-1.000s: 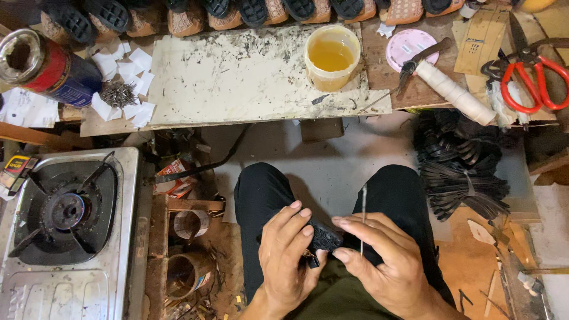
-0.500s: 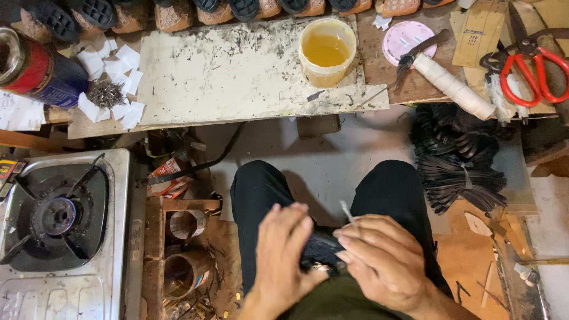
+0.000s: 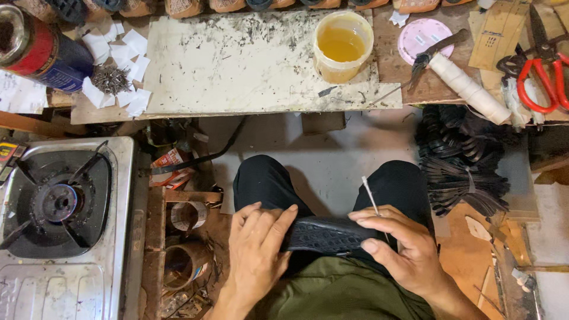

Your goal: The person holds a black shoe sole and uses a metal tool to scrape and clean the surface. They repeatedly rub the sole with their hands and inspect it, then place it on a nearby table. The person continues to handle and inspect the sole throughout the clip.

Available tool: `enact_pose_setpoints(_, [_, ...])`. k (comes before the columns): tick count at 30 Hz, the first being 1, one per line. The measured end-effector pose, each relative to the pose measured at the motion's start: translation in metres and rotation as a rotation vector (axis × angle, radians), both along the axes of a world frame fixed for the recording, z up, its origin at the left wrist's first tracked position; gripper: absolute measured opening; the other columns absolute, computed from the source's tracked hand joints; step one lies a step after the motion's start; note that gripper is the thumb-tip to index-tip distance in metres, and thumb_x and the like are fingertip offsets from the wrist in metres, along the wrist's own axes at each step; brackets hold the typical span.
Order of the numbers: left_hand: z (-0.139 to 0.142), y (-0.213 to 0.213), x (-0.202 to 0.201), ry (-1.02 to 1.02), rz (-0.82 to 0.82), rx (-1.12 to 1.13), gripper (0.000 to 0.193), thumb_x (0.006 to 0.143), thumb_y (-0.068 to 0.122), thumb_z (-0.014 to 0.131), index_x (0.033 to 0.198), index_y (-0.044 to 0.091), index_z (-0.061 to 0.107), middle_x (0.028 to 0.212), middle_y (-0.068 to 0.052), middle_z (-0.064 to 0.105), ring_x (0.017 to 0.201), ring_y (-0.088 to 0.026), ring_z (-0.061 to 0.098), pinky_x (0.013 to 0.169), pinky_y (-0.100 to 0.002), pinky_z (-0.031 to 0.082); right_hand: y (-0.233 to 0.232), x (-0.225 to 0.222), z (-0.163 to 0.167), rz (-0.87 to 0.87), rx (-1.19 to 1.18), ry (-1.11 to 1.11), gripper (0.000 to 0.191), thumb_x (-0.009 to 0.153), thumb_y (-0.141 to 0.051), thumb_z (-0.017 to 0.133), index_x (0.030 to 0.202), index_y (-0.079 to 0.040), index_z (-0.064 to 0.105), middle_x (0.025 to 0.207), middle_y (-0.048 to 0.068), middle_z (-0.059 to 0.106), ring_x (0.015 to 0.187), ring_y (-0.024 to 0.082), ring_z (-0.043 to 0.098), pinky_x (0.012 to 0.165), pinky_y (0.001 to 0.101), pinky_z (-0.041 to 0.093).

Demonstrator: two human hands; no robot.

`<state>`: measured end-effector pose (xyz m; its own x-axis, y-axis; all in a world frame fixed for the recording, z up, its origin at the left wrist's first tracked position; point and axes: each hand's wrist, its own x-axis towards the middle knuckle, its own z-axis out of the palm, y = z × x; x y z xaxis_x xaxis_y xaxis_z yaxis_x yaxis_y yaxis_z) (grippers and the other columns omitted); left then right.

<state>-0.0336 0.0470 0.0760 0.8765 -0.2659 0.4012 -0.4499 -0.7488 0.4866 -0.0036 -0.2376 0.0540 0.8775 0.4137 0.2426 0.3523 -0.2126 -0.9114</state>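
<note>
A black textured leather piece (image 3: pixel 327 234) lies across my lap between both hands. My left hand (image 3: pixel 256 249) grips its left end, fingers laid over the top. My right hand (image 3: pixel 403 249) rests on the right end and pinches a thin white stick (image 3: pixel 371 198) that points up and away. My knees in black trousers (image 3: pixel 267 178) frame the piece.
A stained white board (image 3: pixel 237 59) on the low workbench carries a tub of yellow glue (image 3: pixel 342 44). A white-wrapped knife (image 3: pixel 465 86) and red scissors (image 3: pixel 542 71) lie at right. A gas stove (image 3: pixel 56 204) stands left, black strips (image 3: pixel 459 160) pile at right.
The leather piece has been stretched out flat between my hands. My left hand slid left to its end, and the stick in my right hand now points upward.
</note>
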Motion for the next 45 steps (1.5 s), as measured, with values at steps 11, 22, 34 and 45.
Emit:
enact_pose_setpoints(11, [0.012, -0.018, -0.006, -0.018, -0.055, 0.057, 0.070, 0.059, 0.013, 0.082, 0.127, 0.006, 0.065, 0.114, -0.005, 0.065, 0.104, -0.020, 0.063, 0.107, -0.049, 0.039, 0.037, 0.004, 0.038, 0.006, -0.240, -0.162, 0.029, 0.074, -0.009, 0.082, 0.100, 0.000, 0.071, 0.101, 0.013, 0.077, 0.095, 0.028, 0.074, 0.086, 0.0373, 0.056])
enact_pose_setpoints(22, [0.011, -0.019, -0.006, -0.042, -0.075, 0.040, 0.071, 0.056, 0.017, 0.082, 0.124, 0.006, 0.067, 0.113, -0.005, 0.064, 0.102, -0.021, 0.062, 0.105, -0.050, 0.039, 0.042, 0.001, 0.026, -0.034, -0.263, -0.558, 0.024, 0.078, -0.008, 0.082, 0.098, 0.000, 0.072, 0.099, 0.011, 0.074, 0.094, 0.026, 0.074, 0.098, 0.0454, 0.058])
enact_pose_setpoints(34, [0.010, -0.010, -0.003, -0.058, 0.034, 0.028, 0.078, 0.057, 0.021, 0.086, 0.130, 0.008, 0.062, 0.121, -0.007, 0.061, 0.113, -0.027, 0.059, 0.111, -0.054, 0.035, 0.031, -0.003, 0.021, -0.065, -0.150, -0.270, 0.032, 0.075, -0.008, 0.082, 0.103, 0.002, 0.070, 0.106, 0.015, 0.076, 0.103, 0.030, 0.075, 0.098, 0.0429, 0.058])
enact_pose_setpoints(45, [-0.005, 0.008, -0.012, -0.114, 0.313, -0.264, 0.064, 0.089, 0.021, 0.072, 0.143, -0.003, 0.048, 0.149, -0.024, 0.049, 0.140, -0.042, 0.052, 0.119, -0.049, 0.043, 0.004, -0.009, 0.004, -0.168, 0.079, -0.200, 0.030, 0.084, -0.002, 0.076, 0.112, 0.004, 0.067, 0.109, 0.017, 0.075, 0.108, 0.029, 0.075, 0.106, 0.0474, 0.058])
